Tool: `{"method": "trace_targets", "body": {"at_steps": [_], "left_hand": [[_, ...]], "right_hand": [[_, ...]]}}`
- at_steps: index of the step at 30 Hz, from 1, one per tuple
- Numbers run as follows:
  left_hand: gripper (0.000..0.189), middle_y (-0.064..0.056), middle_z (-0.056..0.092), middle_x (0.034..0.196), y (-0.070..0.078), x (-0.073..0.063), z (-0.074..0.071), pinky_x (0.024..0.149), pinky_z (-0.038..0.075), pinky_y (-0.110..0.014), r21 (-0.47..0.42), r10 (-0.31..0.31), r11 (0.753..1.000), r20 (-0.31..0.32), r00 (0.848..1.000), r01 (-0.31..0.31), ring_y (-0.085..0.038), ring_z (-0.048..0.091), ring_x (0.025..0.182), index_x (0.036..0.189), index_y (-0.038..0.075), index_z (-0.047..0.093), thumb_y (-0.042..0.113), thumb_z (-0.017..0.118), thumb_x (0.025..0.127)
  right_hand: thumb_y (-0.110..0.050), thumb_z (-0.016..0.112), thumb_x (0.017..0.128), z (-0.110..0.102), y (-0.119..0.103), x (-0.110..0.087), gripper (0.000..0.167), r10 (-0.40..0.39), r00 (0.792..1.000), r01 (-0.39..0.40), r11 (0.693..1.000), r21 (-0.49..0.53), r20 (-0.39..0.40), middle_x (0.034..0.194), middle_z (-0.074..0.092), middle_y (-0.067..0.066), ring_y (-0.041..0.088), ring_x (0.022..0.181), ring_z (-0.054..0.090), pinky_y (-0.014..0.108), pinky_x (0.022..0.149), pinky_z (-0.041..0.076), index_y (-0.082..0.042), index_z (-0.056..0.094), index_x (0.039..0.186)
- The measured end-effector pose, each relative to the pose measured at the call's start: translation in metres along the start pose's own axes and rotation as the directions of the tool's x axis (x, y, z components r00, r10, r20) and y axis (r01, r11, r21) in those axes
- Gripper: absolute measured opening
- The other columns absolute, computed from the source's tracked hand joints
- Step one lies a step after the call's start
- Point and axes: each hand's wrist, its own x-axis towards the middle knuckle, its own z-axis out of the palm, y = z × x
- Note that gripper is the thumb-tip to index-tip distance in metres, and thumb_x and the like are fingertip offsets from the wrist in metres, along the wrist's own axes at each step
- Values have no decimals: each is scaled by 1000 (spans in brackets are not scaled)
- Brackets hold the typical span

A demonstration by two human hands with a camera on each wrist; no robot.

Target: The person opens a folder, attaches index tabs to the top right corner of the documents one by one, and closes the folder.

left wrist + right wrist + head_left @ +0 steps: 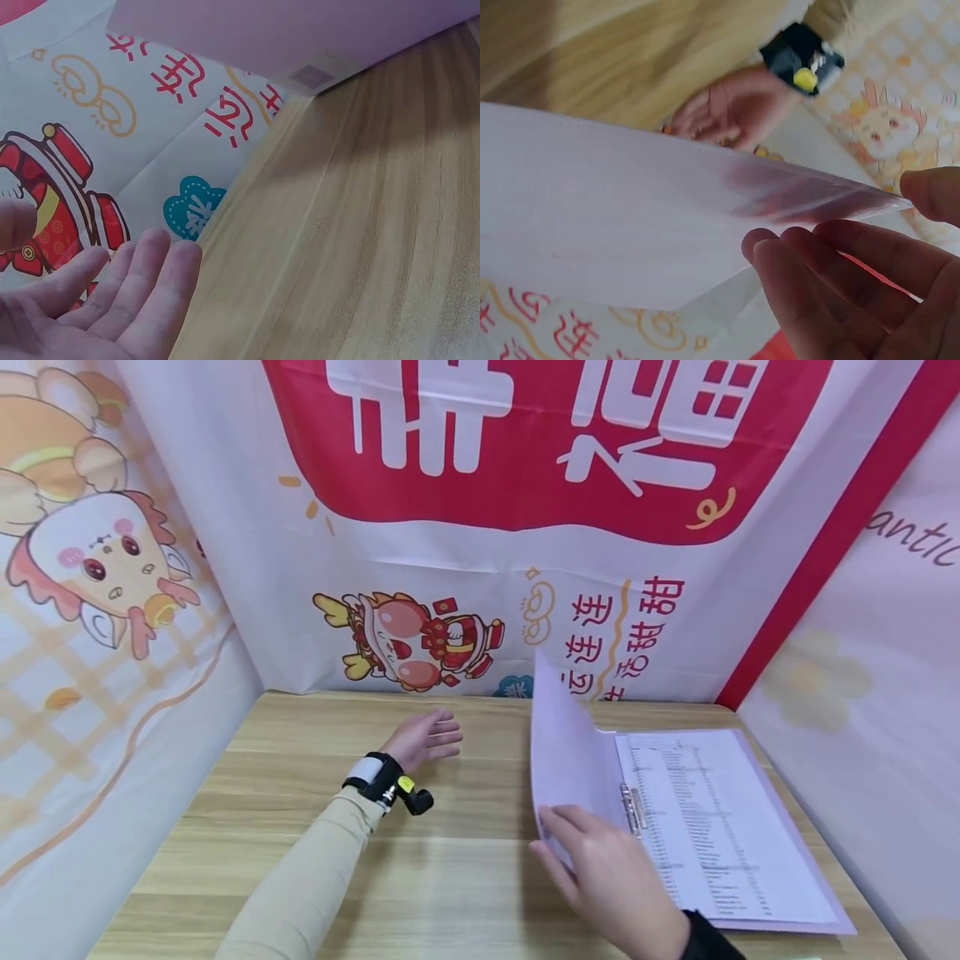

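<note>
A right hand pinches a lilac clip folder by its raised cover, spine leftward, long axis running front to back on the wooden table's right side; farther off, the left hand extends, fingers loosely straight.

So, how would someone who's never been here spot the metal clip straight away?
Start at the wood-grain tabletop and look to its right side, where a lilac folder lies open with one side lifted. Near the left edge of the printed paper, close to the fold, sits the metal clip. It is the shiny silver piece, unlike the pale paper and folder around it.
</note>
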Motion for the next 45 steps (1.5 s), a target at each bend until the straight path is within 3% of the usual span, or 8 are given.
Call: {"method": "trace_targets", "body": {"at_steps": [5, 13, 20, 24, 28, 34, 41, 45], "left_hand": [[61, -33, 29, 159, 1, 1, 1, 111, 42, -52, -11, 3, 1000, 55, 999, -3, -44, 39, 143, 157, -9, 20, 34, 29, 113], [69, -29, 36, 156, 11, -2, -6, 110, 44, -52, 81, 6, 997, 100, 995, -15, -39, 46, 138, 159, -1, 23, 46, 37, 110], [52, -18, 60, 132, 17, -8, -24, 92, 55, -38, 277, 59, 957, 108, 992, -87, -21, 64, 108, 154, 1, 37, 16, 52, 107], [49, -21, 62, 131, 24, -17, -34, 90, 56, -35, 340, 98, 932, 109, 989, -130, -18, 64, 105, 152, -5, 39, 7, 52, 106], [50, -28, 56, 139, 33, -26, -45, 92, 56, -35, 387, 93, 912, 123, 988, -134, -18, 65, 106, 153, -7, 36, 6, 50, 106], [53, -31, 51, 144, 47, -39, -65, 91, 56, -34, 459, 92, 878, 120, 989, -138, -17, 65, 107, 154, -8, 31, 6, 49, 107], [55, -32, 48, 146, 56, -47, -82, 96, 55, -37, 503, 79, 856, 111, 991, -124, -22, 63, 113, 155, -8, 27, 9, 48, 108], [56, -32, 48, 146, 61, -53, -94, 95, 55, -36, 539, 74, 835, 85, 994, -109, -21, 63, 113, 156, -9, 25, 11, 48, 108]], "right_hand": [[-30, 74, 93, 17, -22, 0, 32, -85, 996, 85, 996, 16, 9, 108, 74, 5, 18, 94, 72, 35, 79, 60, -6, 75, 115], [-41, 62, 101, 43, -60, 8, 38, -166, 969, 163, 986, 32, 181, 107, 72, 2, 13, 95, 69, 28, 75, 59, -8, 73, 118], [-41, 71, 94, 76, -89, 7, 33, -305, 950, 304, 952, 18, 71, 94, 69, -3, 7, 79, 63, 17, 55, 50, -10, 73, 105], [-43, 68, 96, 84, -100, 8, 36, -334, 935, 331, 942, 45, 114, 98, 67, -3, 6, 83, 63, 15, 53, 48, -11, 72, 112], [-46, 64, 98, 81, -98, 11, 43, -283, 941, 267, 957, 111, 186, 112, 67, -1, 7, 95, 64, 17, 60, 52, -12, 69, 123], [-58, 63, 95, 76, -79, 12, 50, -212, 974, 207, 977, 58, 76, 116, 69, 3, 16, 101, 68, 28, 66, 59, -14, 71, 118], [-35, 79, 86, 69, -37, 7, 39, -62, 997, 61, 998, 22, 43, 118, 70, 11, 24, 105, 68, 40, 75, 60, -11, 74, 115], [-30, 82, 82, 72, -7, -2, 44, 59, 989, -57, 998, -14, 134, 127, 66, 20, 35, 115, 64, 51, 87, 56, -7, 72, 118]]}}
